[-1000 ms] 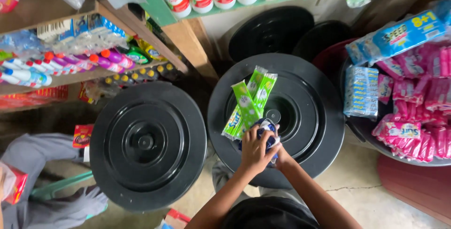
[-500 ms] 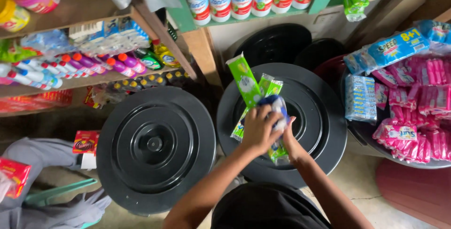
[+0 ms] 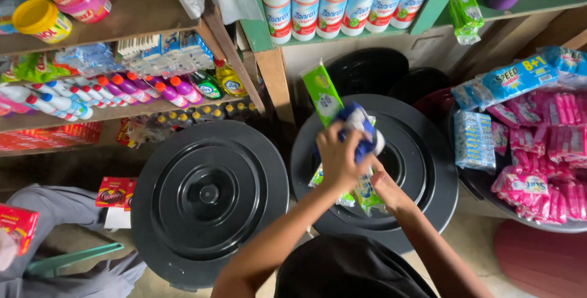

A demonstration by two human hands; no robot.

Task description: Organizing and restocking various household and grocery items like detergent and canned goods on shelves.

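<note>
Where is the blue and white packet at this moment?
In the head view, the blue and white packet is right of centre, gripped in the left hand above the right-hand round black bin lid, beside a long green sachet strip.

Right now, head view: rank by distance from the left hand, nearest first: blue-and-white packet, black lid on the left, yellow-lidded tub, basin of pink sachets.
1. blue-and-white packet: in the grip of the left hand, no gap.
2. black lid on the left: beside the hand, to its left.
3. basin of pink sachets: off to the right.
4. yellow-lidded tub: top-left shelf, clearly farthest.
</note>
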